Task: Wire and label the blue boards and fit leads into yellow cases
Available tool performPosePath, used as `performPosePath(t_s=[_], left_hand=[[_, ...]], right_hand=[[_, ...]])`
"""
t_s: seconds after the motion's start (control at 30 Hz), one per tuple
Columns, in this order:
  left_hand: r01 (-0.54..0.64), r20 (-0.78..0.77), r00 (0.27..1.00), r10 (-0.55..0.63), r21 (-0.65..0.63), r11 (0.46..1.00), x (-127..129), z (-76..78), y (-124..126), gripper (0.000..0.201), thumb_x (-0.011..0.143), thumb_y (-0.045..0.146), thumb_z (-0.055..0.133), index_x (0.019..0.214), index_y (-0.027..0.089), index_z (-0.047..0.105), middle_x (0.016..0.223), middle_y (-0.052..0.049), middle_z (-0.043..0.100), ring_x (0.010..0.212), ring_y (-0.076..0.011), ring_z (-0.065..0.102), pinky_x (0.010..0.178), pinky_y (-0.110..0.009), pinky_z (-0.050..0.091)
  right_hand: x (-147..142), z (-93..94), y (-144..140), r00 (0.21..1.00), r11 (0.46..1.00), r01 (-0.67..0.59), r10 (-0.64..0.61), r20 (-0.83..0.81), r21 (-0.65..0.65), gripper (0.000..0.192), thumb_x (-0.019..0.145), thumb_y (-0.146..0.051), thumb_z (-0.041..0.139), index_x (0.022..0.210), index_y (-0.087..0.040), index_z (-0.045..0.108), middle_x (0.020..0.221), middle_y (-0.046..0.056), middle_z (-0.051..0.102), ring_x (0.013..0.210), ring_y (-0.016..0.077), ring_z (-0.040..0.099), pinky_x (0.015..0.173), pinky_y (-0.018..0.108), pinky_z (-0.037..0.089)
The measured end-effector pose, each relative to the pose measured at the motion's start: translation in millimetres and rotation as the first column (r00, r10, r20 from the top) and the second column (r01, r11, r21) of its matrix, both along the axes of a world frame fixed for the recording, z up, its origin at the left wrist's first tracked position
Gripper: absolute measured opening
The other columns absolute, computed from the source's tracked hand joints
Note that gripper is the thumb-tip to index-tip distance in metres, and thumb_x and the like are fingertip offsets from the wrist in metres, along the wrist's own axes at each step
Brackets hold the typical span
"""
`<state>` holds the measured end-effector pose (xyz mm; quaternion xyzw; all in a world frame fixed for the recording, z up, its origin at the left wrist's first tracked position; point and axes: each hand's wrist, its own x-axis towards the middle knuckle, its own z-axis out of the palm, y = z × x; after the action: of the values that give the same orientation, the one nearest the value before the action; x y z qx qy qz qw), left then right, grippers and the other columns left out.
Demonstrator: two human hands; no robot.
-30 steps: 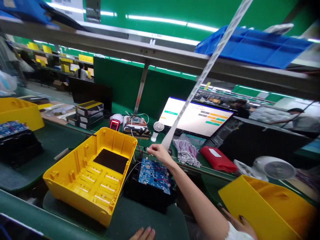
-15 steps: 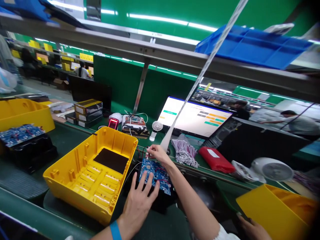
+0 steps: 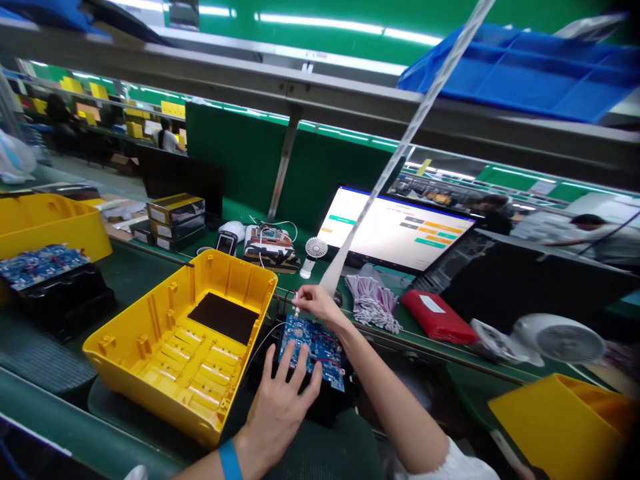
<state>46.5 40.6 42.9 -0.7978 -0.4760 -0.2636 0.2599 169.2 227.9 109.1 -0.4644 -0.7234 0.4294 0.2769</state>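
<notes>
A blue circuit board (image 3: 327,350) lies on a black case, with thin red and black wires running across it. My left hand (image 3: 283,403), a blue band at its wrist, rests with fingers spread over the board's near left part. At the board's far edge my right hand (image 3: 317,303) pinches a small white connector (image 3: 297,308) between thumb and fingertips. Dark wires loop up beside that connector. Left of the board stands an open yellow housing (image 3: 170,360) with a black pad inside.
Behind are a lit monitor (image 3: 395,230), a small white fan (image 3: 314,257), a handheld scanner (image 3: 227,241), bundled cables (image 3: 373,303) and a red packet (image 3: 439,317). Another board on black casing (image 3: 65,293) sits left. Someone's hand is partly visible beside a yellow shell (image 3: 555,427) at right.
The scanner's red glow has gone dark. At right, the yellow shell and the other person's hand have shifted slightly. My hands stay in nearly the same places on the board and connector.
</notes>
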Motion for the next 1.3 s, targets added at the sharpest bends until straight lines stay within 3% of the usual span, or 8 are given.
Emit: performPosePath(t_s=[0.33,0.63,0.87,1.0,1.13,1.3], left_hand=[[0.008,-0.026,1.0,-0.008,-0.003,1.0,1,1.4,-3,0.047,0.095,0.033,0.043,0.141,0.025,0.038,0.145,-0.011,0.039,0.133,-0.0363,0.034,0.105,-0.06,0.025],[0.001,-0.054,0.999,-0.003,-0.035,0.999,2,0.3,-1,0.049,0.095,0.031,0.041,0.143,0.024,0.034,0.148,-0.011,0.036,0.134,-0.037,0.033,0.104,-0.062,0.028],[-0.019,-0.084,0.996,0.017,-0.022,1.0,4,-3.4,0,0.049,0.096,0.031,0.04,0.144,0.025,0.032,0.149,-0.01,0.033,0.134,-0.0372,0.033,0.103,-0.064,0.03],[-0.018,-0.085,0.996,0.017,-0.011,1.0,4,-2.9,-1,0.05,0.096,0.032,0.04,0.144,0.025,0.032,0.149,-0.011,0.034,0.133,-0.0374,0.033,0.102,-0.063,0.032],[-0.004,-0.072,0.997,0.003,-0.016,1.0,4,-2.1,-1,0.051,0.095,0.029,0.04,0.145,0.023,0.031,0.148,-0.012,0.035,0.134,-0.0382,0.033,0.102,-0.063,0.034],[0.018,-0.044,0.999,-0.02,-0.041,0.999,7,-0.5,-2,0.053,0.095,0.025,0.04,0.146,0.02,0.028,0.149,-0.015,0.033,0.135,-0.0402,0.03,0.101,-0.064,0.036]], right_hand=[[3,-7.2,1,0.994,0.993,0.035,-0.046,0.096,0.111,0.028,0.065,-0.042,0.07,0.066,-0.017,0.056,0.059,0.0,0.06,0.056,0.0125,0.053,0.053,0.023,0.038],[3,-0.9,-9,0.993,0.996,-0.002,-0.009,0.12,0.09,0.028,0.068,-0.042,0.069,0.065,-0.017,0.059,0.057,0.001,0.063,0.054,0.0128,0.055,0.053,0.023,0.039],[4,-0.3,-5,0.983,0.992,0.007,-0.03,0.181,0.126,0.023,0.065,-0.036,0.07,0.06,-0.016,0.06,0.052,-0.002,0.055,0.05,0.0089,0.043,0.047,0.021,0.028],[2,3.0,-12,0.975,0.987,-0.005,-0.03,0.22,0.16,0.019,0.068,-0.033,0.067,0.062,-0.017,0.06,0.056,-0.001,0.059,0.053,0.0106,0.048,0.051,0.022,0.032],[-5,4.7,-21,0.952,0.959,0.072,-0.148,0.268,0.273,0.011,0.071,-0.025,0.062,0.062,-0.018,0.059,0.06,0.001,0.061,0.059,0.0136,0.052,0.058,0.024,0.034],[-2,17.3,-18,0.93,0.923,0.151,-0.254,0.266,0.352,0.021,0.076,-0.024,0.054,0.057,-0.019,0.063,0.058,0.003,0.06,0.063,0.0162,0.051,0.06,0.027,0.032]])
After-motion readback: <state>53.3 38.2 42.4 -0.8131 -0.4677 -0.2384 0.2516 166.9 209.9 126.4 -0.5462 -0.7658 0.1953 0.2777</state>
